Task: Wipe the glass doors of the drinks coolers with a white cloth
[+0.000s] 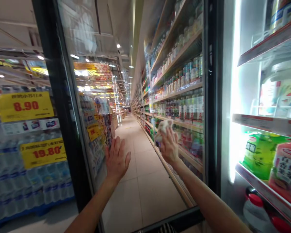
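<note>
In front of me stands a glass door (138,155) with a dark frame, swung out from a lit fridge. My right hand (169,145) presses a pale crumpled cloth (165,126) to the right half of the pane. Further left, my left hand (116,158) is raised at the glass with its palm forward and fingers stretched, holding nothing. Whether its palm fully touches the pane I cannot tell. Drinks shelves and an aisle show through the glass.
At right, fridge shelves (266,124) hold a green pack (257,158), a pink pack (286,171) and red-capped bottles (255,207). Stacked water bottles (31,181) with yellow price signs (26,105) stand at left. The door's bottom frame (174,220) crosses low in front.
</note>
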